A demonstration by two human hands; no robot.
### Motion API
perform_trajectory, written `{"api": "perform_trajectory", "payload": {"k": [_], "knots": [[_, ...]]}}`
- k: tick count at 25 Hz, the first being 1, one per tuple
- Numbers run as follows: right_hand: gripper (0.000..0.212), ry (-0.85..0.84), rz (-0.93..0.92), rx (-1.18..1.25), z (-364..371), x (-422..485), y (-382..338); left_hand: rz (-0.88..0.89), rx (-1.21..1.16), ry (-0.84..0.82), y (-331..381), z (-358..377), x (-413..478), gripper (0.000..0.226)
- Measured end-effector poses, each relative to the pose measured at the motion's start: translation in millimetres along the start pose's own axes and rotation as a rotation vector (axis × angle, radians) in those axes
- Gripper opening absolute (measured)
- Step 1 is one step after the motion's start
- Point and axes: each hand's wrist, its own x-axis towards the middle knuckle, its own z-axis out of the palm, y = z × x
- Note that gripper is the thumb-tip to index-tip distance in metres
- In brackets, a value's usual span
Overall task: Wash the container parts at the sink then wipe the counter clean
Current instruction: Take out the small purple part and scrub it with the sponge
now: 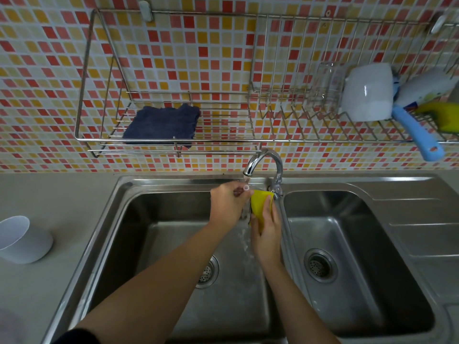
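Note:
Over the left basin of the steel sink [129,194], water runs from the chrome tap [263,162]. My left hand [227,204] is closed on a small clear container part [244,189], held right under the stream. My right hand [267,232] grips a yellow sponge [259,204] pressed against that part. A white container [22,240] lies tipped on the grey counter [62,194] at the far left. A dark blue cloth [161,125] lies folded on the wire wall rack [84,95].
The right basin [360,244] and a ribbed drainboard [422,232] lie to the right. The wall dish rack [285,108] holds a clear glass [327,83], a white cup [367,93], a blue-handled utensil [417,135] and a yellow-green item [444,115].

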Motion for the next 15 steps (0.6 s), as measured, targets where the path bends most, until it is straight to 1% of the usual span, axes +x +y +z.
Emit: {"api": "perform_trajectory", "payload": {"k": [4, 5, 7, 8, 10, 11, 13, 15], "knots": [[0.066, 0.009, -0.002, -0.018, 1.4, 7.9, -3.6, -0.049, -0.002, 0.056, 3.8, -4.2, 4.1, 0.018], [0.066, 0.009, 0.009, -0.024, 2.4, 6.9, -3.5, -0.085, -0.017, 0.068, 3.3, -4.7, 4.4, 0.017], [0.065, 0.019, -0.002, -0.026, 4.1, 3.4, -3.9, -0.233, -0.088, 0.083, 0.6, -5.1, 4.9, 0.013], [0.065, 0.018, -0.015, -0.029, 4.3, 3.3, -5.3, -0.344, -0.151, 0.082, -0.8, -4.9, 5.5, 0.010], [0.068, 0.022, -0.017, -0.046, 3.8, 7.3, -8.5, -0.580, -0.398, 0.066, 0.0, -3.3, 5.4, 0.004], [0.070, 0.037, 0.014, -0.046, 4.0, 8.1, -10.2, -0.673, -0.538, 0.067, 0.7, -2.6, 4.1, 0.007], [0.069, 0.086, 0.032, -0.048, 3.4, 7.0, -12.5, -0.793, -0.706, 0.079, 1.3, -0.5, 4.1, 0.009], [0.069, 0.052, -0.066, -0.088, 1.9, 8.9, -12.7, -0.852, -0.755, 0.051, 1.8, -0.4, 6.9, 0.005]]}}
